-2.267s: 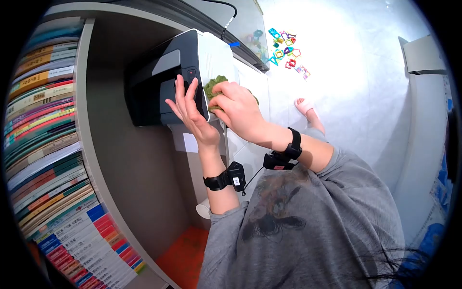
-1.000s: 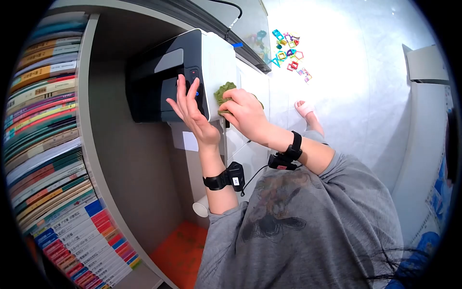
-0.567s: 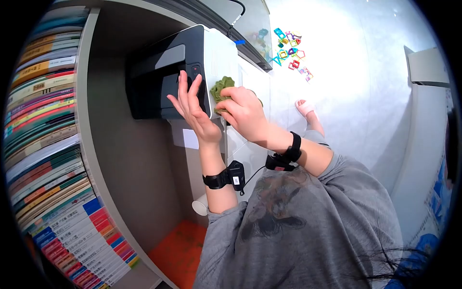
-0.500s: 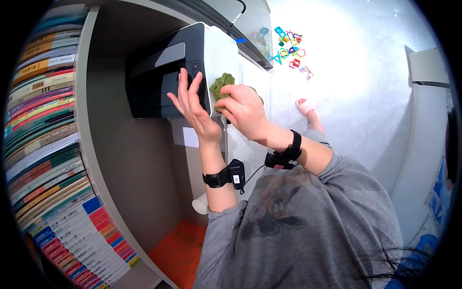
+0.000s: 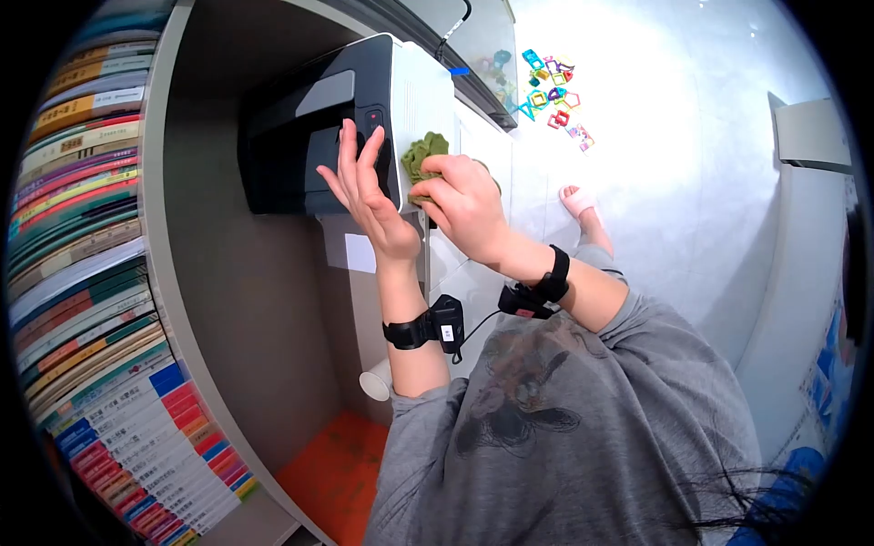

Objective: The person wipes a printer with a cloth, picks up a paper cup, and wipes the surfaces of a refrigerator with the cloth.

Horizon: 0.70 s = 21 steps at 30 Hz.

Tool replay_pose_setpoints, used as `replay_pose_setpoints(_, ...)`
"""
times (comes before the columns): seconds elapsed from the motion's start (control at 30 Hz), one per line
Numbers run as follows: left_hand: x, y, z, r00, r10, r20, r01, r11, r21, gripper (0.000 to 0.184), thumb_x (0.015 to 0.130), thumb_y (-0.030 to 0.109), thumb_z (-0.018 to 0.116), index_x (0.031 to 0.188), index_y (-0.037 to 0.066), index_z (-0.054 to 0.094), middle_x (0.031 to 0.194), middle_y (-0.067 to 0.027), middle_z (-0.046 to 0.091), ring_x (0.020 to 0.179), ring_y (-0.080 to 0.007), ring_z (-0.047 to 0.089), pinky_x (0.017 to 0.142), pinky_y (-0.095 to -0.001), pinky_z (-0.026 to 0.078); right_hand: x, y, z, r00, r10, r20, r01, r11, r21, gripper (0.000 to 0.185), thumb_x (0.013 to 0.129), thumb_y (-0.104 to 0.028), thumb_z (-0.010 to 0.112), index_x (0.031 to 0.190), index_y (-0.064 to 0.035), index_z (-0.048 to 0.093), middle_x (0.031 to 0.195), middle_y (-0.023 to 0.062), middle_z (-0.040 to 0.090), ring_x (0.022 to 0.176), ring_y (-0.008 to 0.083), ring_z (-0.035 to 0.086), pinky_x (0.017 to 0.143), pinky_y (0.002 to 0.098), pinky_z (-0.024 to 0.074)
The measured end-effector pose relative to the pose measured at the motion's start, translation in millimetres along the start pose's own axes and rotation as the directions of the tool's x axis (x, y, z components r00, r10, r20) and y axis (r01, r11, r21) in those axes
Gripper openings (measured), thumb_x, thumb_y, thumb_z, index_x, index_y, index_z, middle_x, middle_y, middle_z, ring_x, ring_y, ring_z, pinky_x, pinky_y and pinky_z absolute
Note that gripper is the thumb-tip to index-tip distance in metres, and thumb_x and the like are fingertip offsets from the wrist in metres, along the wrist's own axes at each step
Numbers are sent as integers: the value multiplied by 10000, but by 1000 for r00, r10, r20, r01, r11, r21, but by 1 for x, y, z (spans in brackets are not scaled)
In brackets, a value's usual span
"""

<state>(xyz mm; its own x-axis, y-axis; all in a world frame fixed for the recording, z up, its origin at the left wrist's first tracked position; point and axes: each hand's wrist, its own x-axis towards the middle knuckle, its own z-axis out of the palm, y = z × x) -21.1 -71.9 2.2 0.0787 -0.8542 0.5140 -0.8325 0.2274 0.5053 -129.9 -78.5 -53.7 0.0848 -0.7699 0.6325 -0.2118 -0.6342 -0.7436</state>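
A black and white printer (image 5: 421,100) sits inside a grey cabinet. My right hand (image 5: 466,205) grips a crumpled olive-green cloth (image 5: 424,155), which lies against the printer's white side near its front edge. Beside the dark front panel is my left hand (image 5: 375,205), open with its fingers spread and holding nothing. Its fingertips overlap the panel below the small red light; whether they touch it I cannot tell. Part of the cloth is hidden under my right fingers. Each wrist wears a black strap with a small box.
Rows of books (image 5: 86,200) fill the shelf on the left. Below the printer are a white cylinder (image 5: 375,384) and a red-orange surface (image 5: 332,473). Colourful toy pieces (image 5: 551,91) lie on the pale floor near a glass-like panel (image 5: 482,55). A bare foot (image 5: 578,198) shows at right.
My right hand and the cloth have shifted very slightly along the printer's side, toward the top of the view. My left hand stays open in nearly the same place.
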Motion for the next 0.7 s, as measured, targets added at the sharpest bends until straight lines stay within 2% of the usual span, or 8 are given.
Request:
replay_pose_setpoints(0.17,1,1,1,1000,-8,-8,7,1000,-7,818,952,572,-11,1272,62,544,1468,-140,376,1392,-290,290,1119,-541,-94,3,1,-1,1000,11,4,-11,1000,-10,147,667,-77,688,797,-99,623,975,45,565,849,235,545,704,355,424)
replay_pose_setpoints(0.23,0,2,1,1000,-11,-5,11,1000,-8,817,952,570,-11,1272,62,544,1468,-139,375,1393,-290,288,1119,-540,-94,1,-3,-2,997,69,31,-69,998,-7,168,667,-64,701,823,-83,643,975,64,584,870,255,570,738,361,452)
replay_pose_setpoints(0.37,1,1,1,1000,-8,-8,8,1000,0,804,956,563,1,1271,61,544,1473,-137,370,1394,-292,286,1120,-538,-89,1,-3,-1,998,56,17,-56,998,15,161,674,-62,698,826,-79,645,980,66,584,886,260,573,747,366,456)
replay_pose_setpoints(0.57,1,1,0,1000,-24,-2,24,1000,9,818,953,573,-7,1269,60,547,1469,-139,374,1394,-291,286,1122,-537,-83,5,1,6,994,44,-97,-46,999,-15,156,663,-72,689,805,-99,629,985,52,574,850,243,557,701,362,430)
replay_pose_setpoints(0.63,1,-1,1,1000,-10,-8,10,1000,10,818,953,572,-9,1270,63,547,1466,-140,377,1393,-291,287,1121,-538,-84,-7,-5,1,1000,21,-10,-21,999,28,166,661,-66,689,813,-100,632,982,58,577,848,248,558,703,367,431)
replay_pose_setpoints(0.7,1,0,1,1000,-4,-9,4,1000,4,811,954,566,-11,1272,72,548,1463,-144,380,1391,-295,291,1119,-542,-86,-6,-4,0,1000,24,-13,-24,999,28,167,663,-67,689,817,-100,633,983,59,578,851,249,558,704,369,431)
